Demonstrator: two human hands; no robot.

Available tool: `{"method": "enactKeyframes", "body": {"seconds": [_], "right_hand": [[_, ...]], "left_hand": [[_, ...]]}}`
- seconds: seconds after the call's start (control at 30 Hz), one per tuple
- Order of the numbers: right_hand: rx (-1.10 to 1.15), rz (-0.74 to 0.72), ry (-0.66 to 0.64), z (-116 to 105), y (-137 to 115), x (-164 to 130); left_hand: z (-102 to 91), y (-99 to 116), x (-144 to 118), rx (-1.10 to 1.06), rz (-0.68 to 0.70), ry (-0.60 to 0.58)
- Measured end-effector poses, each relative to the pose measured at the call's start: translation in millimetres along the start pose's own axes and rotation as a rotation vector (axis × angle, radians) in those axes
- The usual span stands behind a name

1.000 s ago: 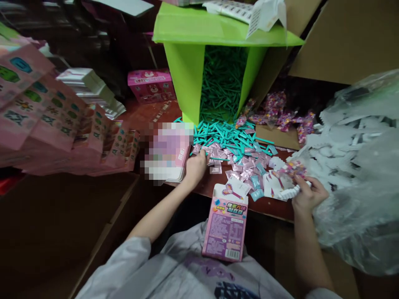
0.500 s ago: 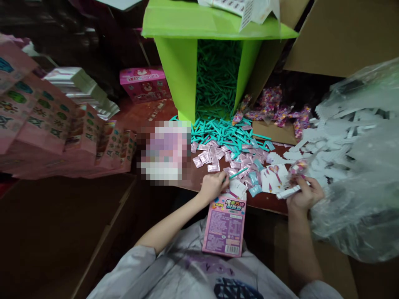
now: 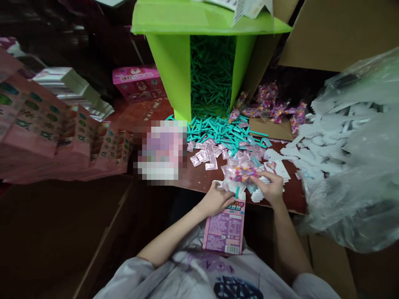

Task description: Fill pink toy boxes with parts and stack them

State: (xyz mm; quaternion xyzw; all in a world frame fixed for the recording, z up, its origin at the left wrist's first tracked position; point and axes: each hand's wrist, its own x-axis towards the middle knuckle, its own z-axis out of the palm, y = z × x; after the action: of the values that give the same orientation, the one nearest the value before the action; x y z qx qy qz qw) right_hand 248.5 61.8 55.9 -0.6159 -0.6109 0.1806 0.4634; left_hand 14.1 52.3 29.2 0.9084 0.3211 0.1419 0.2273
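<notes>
The red-brown bench (image 3: 193, 178) crosses from 9 to 3 o'clock, and at its near edge, toward 6, the pink-purple carton (image 3: 223, 230) lies against the shirt (image 3: 174, 274). Steady the carton and keep its mouth wide, so nothing snags on the raised flap. Its open end points to 12, its barcode end to 6; the long axis leans only slightly toward 1.

The left hand (image 3: 216, 199) covers the mouth's 11 o'clock corner, its fingers closed, as far as shows, about the lower end of a teal stick. The right hand (image 3: 271, 189), toward 2, has its fingers pinched on a clear bead packet (image 3: 245, 172), best kept lifted clear of the mouth while the stick is there. The packet's long axis runs roughly 3 to 9, its free end toward 9. A white studded piece (image 3: 258, 195) sits beneath that hand; whether it is gripped I cannot tell. Smallest, the teal stick (image 3: 237, 192) stands nearly 12 to 6, in line with the carton, the angle that should slide in most cleanly
</notes>
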Motion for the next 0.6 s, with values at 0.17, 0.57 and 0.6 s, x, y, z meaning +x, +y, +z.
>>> {"method": "enactKeyframes", "body": {"seconds": [0.17, 0.57, 0.6], "right_hand": [[-0.295, -0.246, -0.268, 8.1, -11.5, 7.5], [0.628, 0.246, 0.524, 15.2, -18.1, 45.1], [0.756, 0.316, 0.57, 18.9, -17.7, 48.9]], "left_hand": [[4.6, -5.1, -9.8, -0.42, -0.412, 0.647], [-32.1, -52.6, -10.3, -0.555, -0.492, 0.741], [-40.1, -53.0, -12.7, -0.49, -0.446, 0.689]]}}
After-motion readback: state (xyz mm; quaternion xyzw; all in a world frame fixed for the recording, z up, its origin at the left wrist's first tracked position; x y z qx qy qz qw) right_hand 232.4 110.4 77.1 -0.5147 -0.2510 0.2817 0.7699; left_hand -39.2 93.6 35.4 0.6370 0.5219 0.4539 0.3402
